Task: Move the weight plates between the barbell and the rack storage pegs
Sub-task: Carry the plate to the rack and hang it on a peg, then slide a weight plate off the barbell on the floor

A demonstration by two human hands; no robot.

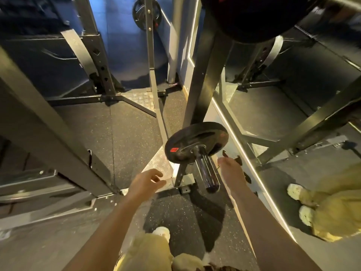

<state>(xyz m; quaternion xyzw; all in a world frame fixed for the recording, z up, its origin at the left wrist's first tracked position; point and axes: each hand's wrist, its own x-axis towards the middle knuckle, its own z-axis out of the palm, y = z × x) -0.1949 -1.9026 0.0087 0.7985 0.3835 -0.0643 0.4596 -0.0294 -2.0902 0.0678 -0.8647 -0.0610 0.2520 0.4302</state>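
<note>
A black weight plate with a red label sits on a chrome storage peg low on the rack upright. My left hand hovers below and left of the plate, fingers loosely spread, holding nothing. My right hand reaches in just right of the peg, fingers extended and empty. A large dark plate hangs at the top of the view, close to the camera. Another plate hangs on a far rack.
Grey rack beams cross the left side. A mirror wall on the right reflects the rack and my legs. Checker-plate feet and base bars lie on the speckled rubber floor. My shoes stand below.
</note>
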